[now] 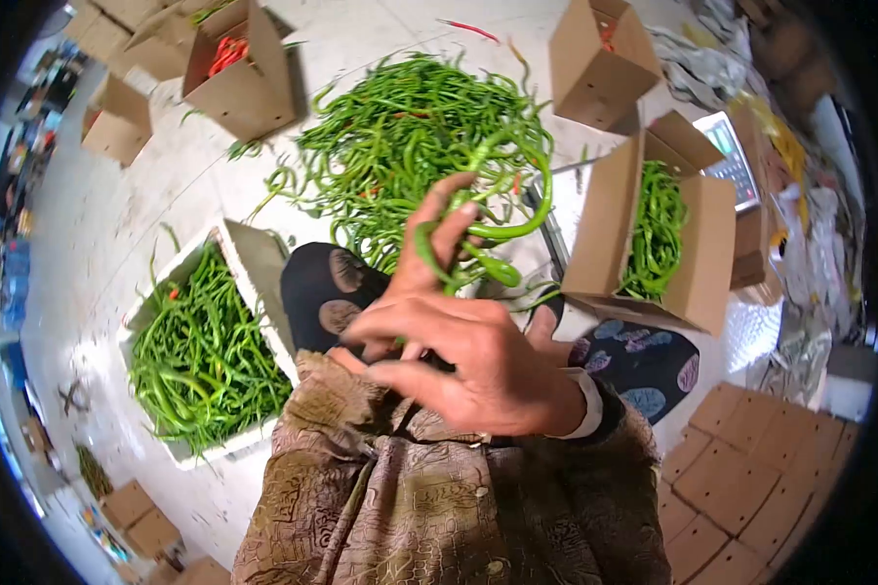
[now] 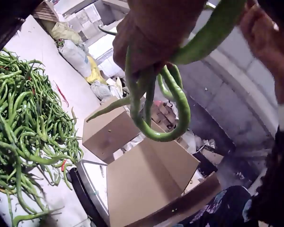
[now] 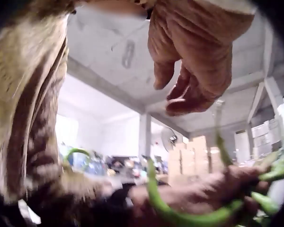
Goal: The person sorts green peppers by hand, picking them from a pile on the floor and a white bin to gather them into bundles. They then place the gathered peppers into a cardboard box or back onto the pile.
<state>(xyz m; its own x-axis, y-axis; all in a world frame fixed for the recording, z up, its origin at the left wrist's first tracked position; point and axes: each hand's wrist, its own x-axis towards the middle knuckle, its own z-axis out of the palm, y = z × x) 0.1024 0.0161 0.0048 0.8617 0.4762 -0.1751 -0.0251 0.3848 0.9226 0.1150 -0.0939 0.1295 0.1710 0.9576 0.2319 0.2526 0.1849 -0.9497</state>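
Observation:
My left hand [image 1: 429,239] grips a small bunch of long green chili peppers [image 1: 513,232] above the floor pile. In the left wrist view, a curled chili pepper [image 2: 182,118] loops down below the fingers, and a thicker one sticks out toward the wrist side. Closer to my body, my right hand [image 1: 468,366] crosses over the left forearm with its fingers loosely bent. Seen from the right wrist, that hand [image 3: 194,56] has nothing between thumb and fingers, and the left hand [image 3: 194,194] with its peppers lies below it.
A large pile of green chili peppers [image 1: 400,127] covers the floor ahead. A white crate [image 1: 249,283] full of them stands at left. At right, a cardboard box [image 1: 600,229] partly filled with peppers sits on a scale [image 1: 727,156]. Boxes with red peppers [image 1: 229,56] stand farther back.

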